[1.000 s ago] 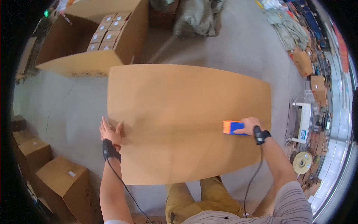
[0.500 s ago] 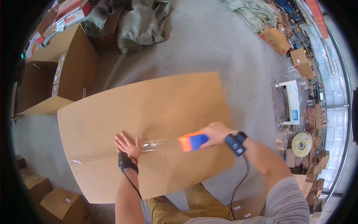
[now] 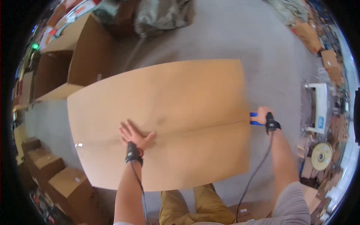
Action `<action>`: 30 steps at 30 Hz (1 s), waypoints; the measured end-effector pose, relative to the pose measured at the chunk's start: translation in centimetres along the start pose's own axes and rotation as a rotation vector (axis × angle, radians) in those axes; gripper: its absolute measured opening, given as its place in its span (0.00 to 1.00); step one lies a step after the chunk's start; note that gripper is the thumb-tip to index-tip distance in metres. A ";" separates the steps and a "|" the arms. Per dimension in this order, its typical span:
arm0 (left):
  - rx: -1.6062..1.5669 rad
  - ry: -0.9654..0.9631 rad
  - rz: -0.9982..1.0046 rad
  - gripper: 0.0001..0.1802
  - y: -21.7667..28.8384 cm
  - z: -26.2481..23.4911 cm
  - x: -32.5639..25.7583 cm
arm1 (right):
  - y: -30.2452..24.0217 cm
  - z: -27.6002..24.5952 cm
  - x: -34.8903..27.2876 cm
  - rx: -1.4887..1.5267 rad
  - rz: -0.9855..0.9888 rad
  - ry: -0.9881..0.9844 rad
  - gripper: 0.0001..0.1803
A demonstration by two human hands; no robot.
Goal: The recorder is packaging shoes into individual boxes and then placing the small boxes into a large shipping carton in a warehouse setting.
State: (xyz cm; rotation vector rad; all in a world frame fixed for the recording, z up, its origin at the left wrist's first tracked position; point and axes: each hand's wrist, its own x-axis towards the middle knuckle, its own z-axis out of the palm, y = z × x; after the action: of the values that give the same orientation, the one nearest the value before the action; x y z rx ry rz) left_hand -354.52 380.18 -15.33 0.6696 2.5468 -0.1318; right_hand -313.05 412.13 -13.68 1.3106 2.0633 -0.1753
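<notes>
A large cardboard box (image 3: 180, 90) stands in front of me, a seam running left to right across its top. Clear tape lies along the seam, its shiny end (image 3: 78, 145) showing at the left edge. My left hand (image 3: 135, 137) presses flat on the top by the seam, fingers spread. Just past the right edge of the box, my right hand (image 3: 262, 114) grips a tape dispenser (image 3: 257, 118), of which only blue parts show. Its front is hidden against the box side, and the picture is blurred there.
An open cardboard box (image 3: 84, 60) stands at the far left. Smaller closed boxes (image 3: 69, 182) sit at the near left. Grey-green sheeting (image 3: 163, 17) lies at the back. To the right are a white machine (image 3: 318, 108) and a yellowish reel (image 3: 321, 156).
My right hand has drawn the tape dispenser rightward along the seam and over the box's right edge. The left hand stays flat on the top, and the whole view has shifted.
</notes>
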 end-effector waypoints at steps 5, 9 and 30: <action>-0.141 0.085 0.041 0.65 0.5 -0.4 -0.3 | -2.2 4.3 -3.4 -0.017 0.048 0.194 0.13; -0.202 0.037 0.153 0.63 -0.4 0.9 0.1 | 4.3 13.9 -0.2 0.212 0.273 0.333 0.19; -0.863 0.519 -0.852 0.30 -53.5 -6.7 -9.1 | -16.3 -7.0 -8.5 1.008 -0.116 0.531 0.31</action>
State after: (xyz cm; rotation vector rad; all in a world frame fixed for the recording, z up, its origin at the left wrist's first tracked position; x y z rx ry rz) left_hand -376.55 330.87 -6.82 -0.8045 2.7879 0.9044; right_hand -327.77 400.97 -7.02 1.9542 2.6154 -1.1429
